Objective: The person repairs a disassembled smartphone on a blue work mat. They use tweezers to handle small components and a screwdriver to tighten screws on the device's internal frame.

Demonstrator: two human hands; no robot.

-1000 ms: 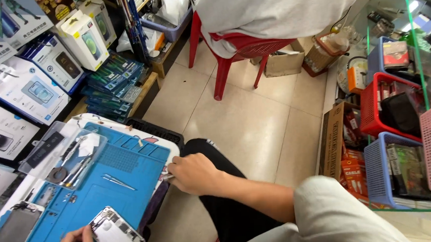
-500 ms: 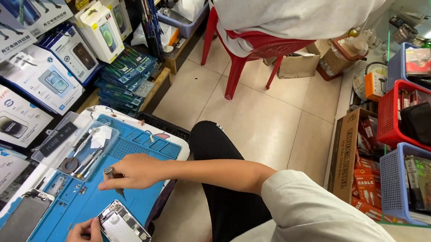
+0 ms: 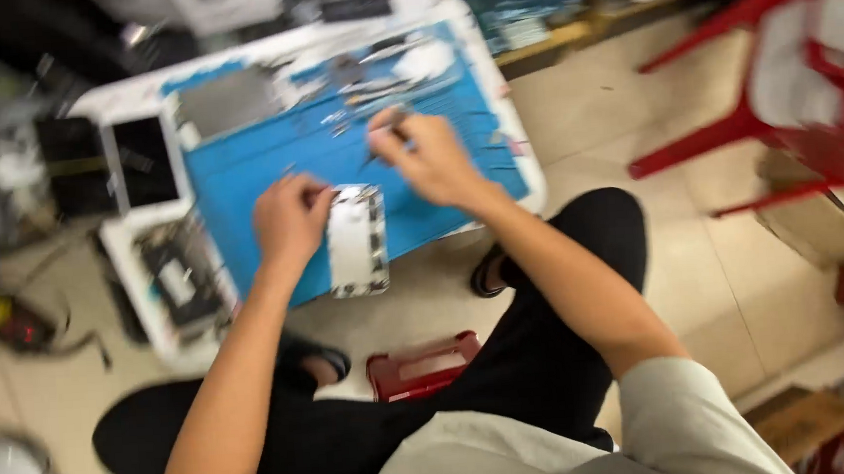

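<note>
The person sits low by a small white surface [image 3: 526, 187] with a blue mat [image 3: 271, 168] on top. The picture is blurry, so small things are hard to make out.

The left hand [image 3: 289, 221] rests on the mat at about 6 o'clock from the mat's middle. Its fingers are curled against the left edge of an open phone [image 3: 357, 239], holding it down. The phone lies flat at the near edge of the mat, and its inside looks pale with dark bits round the rim.

The right hand [image 3: 429, 158] is at 1 o'clock from the phone, just above it. Its fingers are pinched tight on a thin dark tool [image 3: 388, 135]. I think it is a small screwdriver or tweezers, but the blur hides which.

More little tools [image 3: 374, 84] lie at 12 o'clock on the mat. A dark phone screen [image 3: 144, 161] sits at 9 o'clock, off the mat, and another phone part [image 3: 183, 281] lies at 7 o'clock.

It looks like the step here is bringing the tool to the open phone. The next move would need the tip to come down gently on one tiny spot while the left hand keeps the phone from sliding
</note>
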